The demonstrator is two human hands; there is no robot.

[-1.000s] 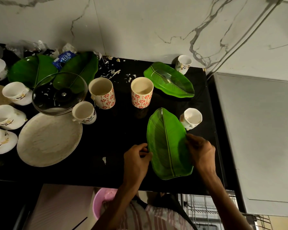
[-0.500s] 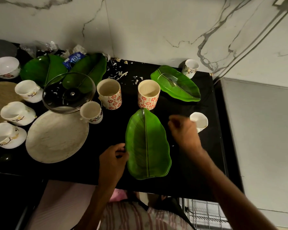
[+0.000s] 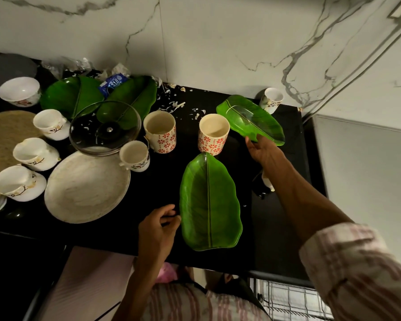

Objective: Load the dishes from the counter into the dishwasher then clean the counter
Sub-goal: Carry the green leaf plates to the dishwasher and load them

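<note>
My right hand [image 3: 262, 150] grips, I think, a leaf plate [image 3: 250, 119] at the table's [image 3: 116, 230] back-right corner; most dishes remain unloaded.

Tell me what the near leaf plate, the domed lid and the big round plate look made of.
Near leaf plate: probably glossy plastic or melamine, with moulded veins and sheen. Domed lid: clear glass, see-through, with a dark knob. Big round plate: matte, speckled off-white, perhaps stoneware or melamine.
</note>
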